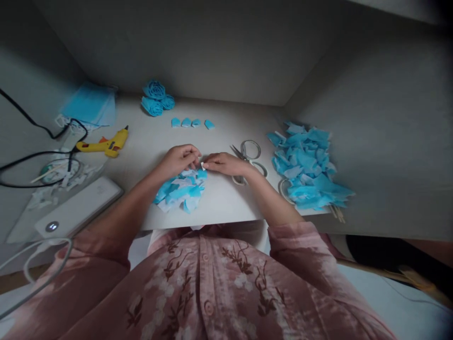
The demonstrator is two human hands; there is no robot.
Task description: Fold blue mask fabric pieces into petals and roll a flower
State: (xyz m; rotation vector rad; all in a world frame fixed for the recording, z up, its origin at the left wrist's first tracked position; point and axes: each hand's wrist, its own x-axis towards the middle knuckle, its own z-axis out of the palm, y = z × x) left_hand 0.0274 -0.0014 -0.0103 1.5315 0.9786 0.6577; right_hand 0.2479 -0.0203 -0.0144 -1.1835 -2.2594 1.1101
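My left hand [180, 158] is closed, its fingertips pinched together just above a small heap of blue and white fabric pieces [189, 192]. What those fingers hold, if anything, is too small to make out. Beside it, my right hand [224, 164] has its fingers pressed together at a small white piece [203, 165] that sticks out at the fingertips. The two hands almost meet. Under and beside my right wrist lie metal scissors [244, 153] with pale handles. Beyond the hands, several small blue cut pieces [186, 123] form a row.
At the back stand several rolled blue fabric roses [155, 99]. Blue face masks [88, 106], a yellow glue gun [106, 145] with a black cord and a white power bank [81, 205] are on the left. A large pile of blue pieces [304, 160] lies right, over some sticks [338, 213].
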